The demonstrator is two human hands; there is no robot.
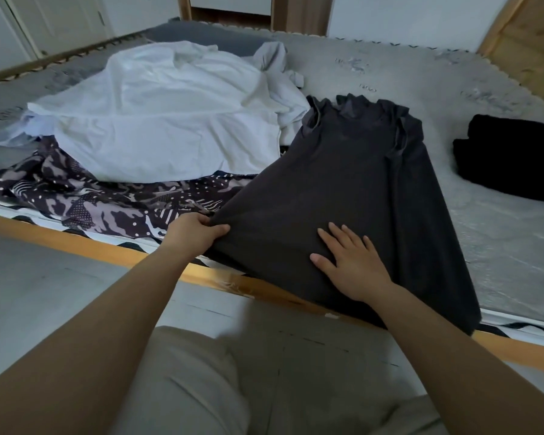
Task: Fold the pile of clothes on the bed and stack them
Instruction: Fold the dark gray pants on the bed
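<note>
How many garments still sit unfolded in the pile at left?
3 visible: a white shirt on top, a patterned garment under its near edge, a grey piece behind. More may be hidden beneath.

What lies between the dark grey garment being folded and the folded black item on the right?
In the head view, only bare grey mattress separates the dark grey garment from the folded black garment; nothing else sits in that strip.

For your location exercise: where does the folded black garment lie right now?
In the head view, the folded black garment lies at the far right on the grey mattress, apart from and right of the dark grey garment being handled.
</note>
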